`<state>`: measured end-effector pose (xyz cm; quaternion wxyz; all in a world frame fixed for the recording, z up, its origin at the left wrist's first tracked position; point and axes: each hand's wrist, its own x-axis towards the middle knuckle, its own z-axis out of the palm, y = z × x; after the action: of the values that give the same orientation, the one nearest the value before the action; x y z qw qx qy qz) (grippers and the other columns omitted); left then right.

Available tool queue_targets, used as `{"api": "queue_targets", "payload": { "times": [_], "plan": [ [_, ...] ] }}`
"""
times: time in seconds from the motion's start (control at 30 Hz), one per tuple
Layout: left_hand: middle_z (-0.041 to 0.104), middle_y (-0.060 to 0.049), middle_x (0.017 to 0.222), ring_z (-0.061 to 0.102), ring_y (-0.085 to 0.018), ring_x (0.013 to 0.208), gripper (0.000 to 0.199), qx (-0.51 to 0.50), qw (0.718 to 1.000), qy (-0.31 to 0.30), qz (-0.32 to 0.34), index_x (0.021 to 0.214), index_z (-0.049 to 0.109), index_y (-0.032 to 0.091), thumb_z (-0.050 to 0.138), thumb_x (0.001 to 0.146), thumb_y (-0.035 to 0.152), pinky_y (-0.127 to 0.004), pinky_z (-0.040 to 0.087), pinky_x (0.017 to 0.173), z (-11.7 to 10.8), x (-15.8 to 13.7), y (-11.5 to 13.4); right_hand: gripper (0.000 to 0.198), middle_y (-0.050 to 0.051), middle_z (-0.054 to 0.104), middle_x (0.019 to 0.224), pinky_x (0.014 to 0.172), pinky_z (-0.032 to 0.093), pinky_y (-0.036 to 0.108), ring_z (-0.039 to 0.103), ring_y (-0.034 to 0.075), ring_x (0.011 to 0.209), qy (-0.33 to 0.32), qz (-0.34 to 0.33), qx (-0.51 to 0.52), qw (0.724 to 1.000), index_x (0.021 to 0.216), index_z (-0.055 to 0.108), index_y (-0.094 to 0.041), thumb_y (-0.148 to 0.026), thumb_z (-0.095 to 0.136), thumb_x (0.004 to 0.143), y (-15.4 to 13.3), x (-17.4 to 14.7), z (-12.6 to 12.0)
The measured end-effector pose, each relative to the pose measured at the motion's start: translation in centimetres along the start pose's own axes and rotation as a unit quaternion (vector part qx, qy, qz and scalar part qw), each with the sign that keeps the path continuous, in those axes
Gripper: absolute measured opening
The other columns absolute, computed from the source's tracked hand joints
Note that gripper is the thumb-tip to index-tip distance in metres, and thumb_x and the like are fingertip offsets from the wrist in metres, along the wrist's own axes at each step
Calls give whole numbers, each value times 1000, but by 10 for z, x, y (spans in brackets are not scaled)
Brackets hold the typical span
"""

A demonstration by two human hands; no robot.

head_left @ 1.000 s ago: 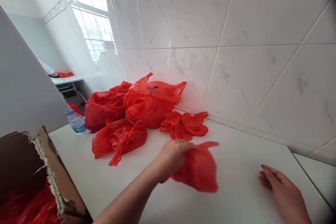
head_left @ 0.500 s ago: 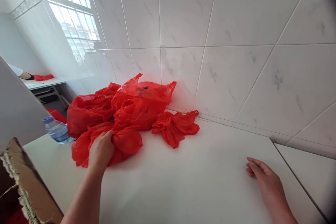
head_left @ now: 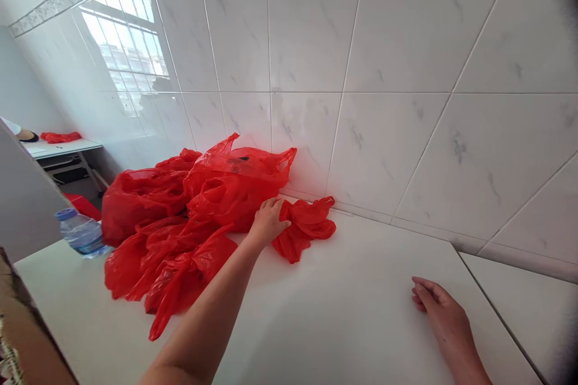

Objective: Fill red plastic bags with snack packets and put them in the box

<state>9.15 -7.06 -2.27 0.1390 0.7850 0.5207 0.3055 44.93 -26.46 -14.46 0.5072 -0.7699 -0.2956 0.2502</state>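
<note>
My left hand (head_left: 270, 221) lies at the left edge of a small crumpled red plastic bag (head_left: 311, 219), thumb and fingers apart and touching it. Some of the fingertips are hard to make out against the red. Left of it, under and beside my forearm, another red plastic bag (head_left: 185, 271) spreads loosely over the white table (head_left: 343, 313). Behind these sits a heap of fuller red plastic bags (head_left: 226, 186) against the wall. My right hand (head_left: 445, 316) hovers or rests over the table at the right, fingers curled in towards the thumb, with nothing visible in them.
A clear water bottle (head_left: 81, 234) with a blue cap stands left of the heap. A torn cardboard box (head_left: 27, 325) is at the lower left. White tiles (head_left: 388, 150) rise behind the table. Far left, a person's arm (head_left: 24, 134) is near another table with red bags.
My left hand has let go of the front left bag and moved right to the small bag. That front bag now lies looser, nearer me. My right hand keeps its pose.
</note>
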Motion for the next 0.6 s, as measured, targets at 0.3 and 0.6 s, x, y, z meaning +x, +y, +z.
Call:
{"api": "queue_targets", "payload": {
  "times": [0.3,0.6],
  "plan": [
    [62,-3,80,56,-15,78,14,-208,971,118,-20,82,58,17,48,87,26,-29,42,74,10,27,34,46,5,68,96,78,49,33,65,22,87,-7,3,18,1000,107,64,-22,-51,59,73,3,6,3],
    [58,1,74,55,-11,64,16,-464,886,4,-10,82,46,20,55,78,32,-23,45,61,34,-31,74,56,4,63,83,58,43,26,56,16,69,-125,-85,193,969,112,59,-20,-67,50,82,-64,-50,32]
  ]
}}
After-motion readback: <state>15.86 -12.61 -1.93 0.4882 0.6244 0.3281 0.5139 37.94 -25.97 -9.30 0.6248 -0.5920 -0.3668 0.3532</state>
